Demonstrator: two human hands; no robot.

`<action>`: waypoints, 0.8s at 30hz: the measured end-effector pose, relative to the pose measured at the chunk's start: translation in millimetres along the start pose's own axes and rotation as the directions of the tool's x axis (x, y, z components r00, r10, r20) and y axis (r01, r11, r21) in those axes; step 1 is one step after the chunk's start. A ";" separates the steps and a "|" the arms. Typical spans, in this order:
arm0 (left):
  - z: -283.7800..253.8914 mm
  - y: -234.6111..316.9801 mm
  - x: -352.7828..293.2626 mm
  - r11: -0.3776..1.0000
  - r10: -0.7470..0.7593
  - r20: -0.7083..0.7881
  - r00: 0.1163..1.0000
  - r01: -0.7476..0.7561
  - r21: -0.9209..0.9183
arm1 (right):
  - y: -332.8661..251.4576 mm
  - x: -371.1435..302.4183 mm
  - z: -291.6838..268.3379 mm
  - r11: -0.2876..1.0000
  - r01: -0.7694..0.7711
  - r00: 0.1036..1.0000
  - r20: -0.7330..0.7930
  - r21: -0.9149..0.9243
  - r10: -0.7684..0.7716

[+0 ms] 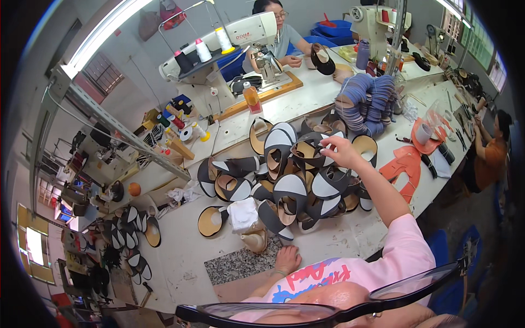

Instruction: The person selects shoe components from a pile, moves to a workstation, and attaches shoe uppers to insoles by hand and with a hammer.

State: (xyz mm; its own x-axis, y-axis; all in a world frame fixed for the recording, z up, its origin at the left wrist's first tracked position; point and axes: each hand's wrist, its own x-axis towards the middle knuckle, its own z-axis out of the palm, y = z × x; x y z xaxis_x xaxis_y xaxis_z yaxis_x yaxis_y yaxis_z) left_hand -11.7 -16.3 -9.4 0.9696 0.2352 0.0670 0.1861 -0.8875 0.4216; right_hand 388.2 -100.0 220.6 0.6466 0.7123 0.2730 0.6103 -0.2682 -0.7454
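A large heap of black and white shoe uppers [290,186] with tan linings lies across the middle of the table. My right hand [340,153] reaches over to its far right side, thumb and fingers closed at the edge of a black shoe upper [310,148]. Close to my body, my left hand [288,259] lies at the right edge of a speckled granite slab [240,263], holding nothing that shows, fingers laid down. Beside it stands a beige cone-shaped pot [255,241], next to a folded white cloth [243,215]. One separate upper [211,221] rests left of the cloth.
Bundled blue-purple pieces [367,104] sit beyond the heap; orange-red sheets [402,169] lie to the right. A bottle of orange liquid [252,98] stands near a sewing machine [219,44]. A co-worker [290,41] across the table handles a dark upper. A hammer [146,294] lies at left.
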 end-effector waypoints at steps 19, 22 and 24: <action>-193.3 103.6 39.8 0.647 0.031 0.244 0.969 0.166 -0.744 | -50.2 -154.4 37.2 0.975 -0.217 0.826 0.540 0.037 0.164; -317.0 123.2 30.9 0.591 0.182 -0.435 0.882 -0.451 -0.669 | -47.5 -160.5 29.9 0.970 -0.244 0.869 0.449 0.023 0.208; -350.8 122.4 3.6 0.550 0.160 -0.863 0.480 -0.769 -0.326 | -59.4 -161.1 21.7 0.954 -0.298 0.867 0.428 0.033 0.256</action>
State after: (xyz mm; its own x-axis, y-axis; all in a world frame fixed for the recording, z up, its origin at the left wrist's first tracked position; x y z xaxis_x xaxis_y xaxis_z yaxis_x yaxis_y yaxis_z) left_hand -41.1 14.9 359.6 0.3578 0.3132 0.8797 -0.6952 -0.5397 0.4749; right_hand 237.9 -184.8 207.6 0.5207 0.8263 -0.2146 0.3740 -0.4468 -0.8127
